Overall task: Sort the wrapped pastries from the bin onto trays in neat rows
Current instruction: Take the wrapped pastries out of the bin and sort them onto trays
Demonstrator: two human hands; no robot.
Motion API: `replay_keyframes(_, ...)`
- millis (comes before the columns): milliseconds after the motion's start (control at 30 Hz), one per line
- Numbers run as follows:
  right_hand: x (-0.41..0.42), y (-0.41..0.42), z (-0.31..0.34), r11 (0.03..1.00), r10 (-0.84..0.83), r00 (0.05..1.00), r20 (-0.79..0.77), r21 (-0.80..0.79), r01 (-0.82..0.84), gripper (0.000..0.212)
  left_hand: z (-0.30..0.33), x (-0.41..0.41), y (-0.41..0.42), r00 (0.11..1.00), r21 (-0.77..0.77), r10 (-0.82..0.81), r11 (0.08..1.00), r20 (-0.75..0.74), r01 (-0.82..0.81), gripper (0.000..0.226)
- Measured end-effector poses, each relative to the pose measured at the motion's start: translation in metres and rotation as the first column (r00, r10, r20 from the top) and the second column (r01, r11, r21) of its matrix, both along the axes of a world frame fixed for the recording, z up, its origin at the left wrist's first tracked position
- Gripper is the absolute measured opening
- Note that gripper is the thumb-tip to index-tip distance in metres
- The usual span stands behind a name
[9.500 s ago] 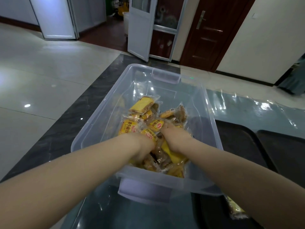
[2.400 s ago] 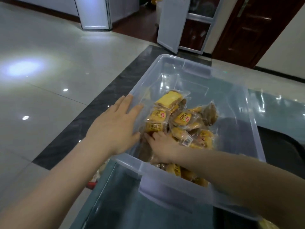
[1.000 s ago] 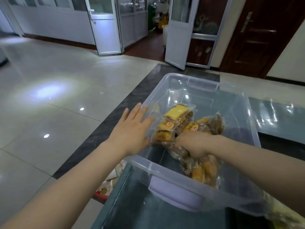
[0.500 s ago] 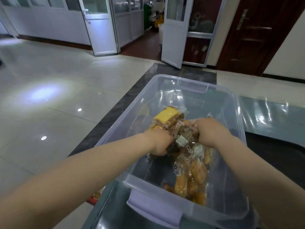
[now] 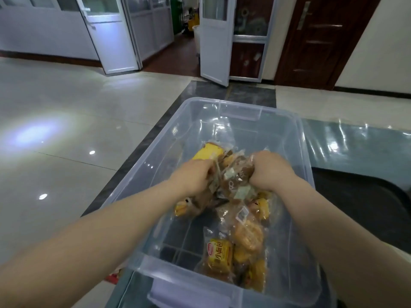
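Left hand (image 5: pixel 195 174) and right hand (image 5: pixel 270 171) are both clenched on a bundle of wrapped pastries (image 5: pixel 233 181), gathered between them above the floor of the clear plastic bin (image 5: pixel 238 112). A second ago the left hand lay flat on the bin wall; it has since joined the grasp. Judgement: a two-handed lift-out is under way. Loose packets (image 5: pixel 220 255) remain at the near end. The dark tray (image 5: pixel 360 196) sits to the right on the worktop.

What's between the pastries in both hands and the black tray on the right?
Only the clear bin's right wall. Left hand and right hand grip wrapped pastries inside the bin; they must clear that rim to reach the black tray beside it.
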State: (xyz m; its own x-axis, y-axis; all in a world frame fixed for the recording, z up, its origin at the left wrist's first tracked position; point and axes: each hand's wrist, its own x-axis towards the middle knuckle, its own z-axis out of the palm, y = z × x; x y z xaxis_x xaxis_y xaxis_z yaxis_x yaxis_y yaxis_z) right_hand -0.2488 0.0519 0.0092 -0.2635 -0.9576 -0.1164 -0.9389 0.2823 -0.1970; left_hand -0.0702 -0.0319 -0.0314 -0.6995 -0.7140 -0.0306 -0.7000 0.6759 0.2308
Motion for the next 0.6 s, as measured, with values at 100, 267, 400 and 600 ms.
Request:
replay_keyframes(100, 0.002, -0.001, 0.002, 0.998, 0.054, 0.966, 0.253, -0.036, -0.046, 0.027, 0.015, 0.009, -0.008, 0.972, 0.042, 0.100, 0.995, -0.214, -0.093, 0.015)
replay_keyframes(267, 0.006, -0.001, -0.001, 0.981, 0.135, 0.902, 0.409, -0.181, -0.065, 0.043, 0.036, 0.006, 0.005, 0.897, 0.252, 0.021, 0.962, -0.441, 0.101, 0.056)
replay_keyframes(400, 0.013, -0.001, 0.002, 0.935, 0.153, 0.845, 0.513, -0.351, 0.044, 0.045, 0.037, 0.002, 0.012, 0.915, 0.184, -0.035, 0.976, -0.403, 0.118, 0.053)
replay_keyframes(600, 0.012, -0.006, 0.003, 0.906, 0.117, 0.727, 0.676, -0.373, 0.201, 0.035, 0.037, 0.008, 0.002, 0.930, 0.109, 0.097, 0.992, -0.354, -0.062, 0.037)
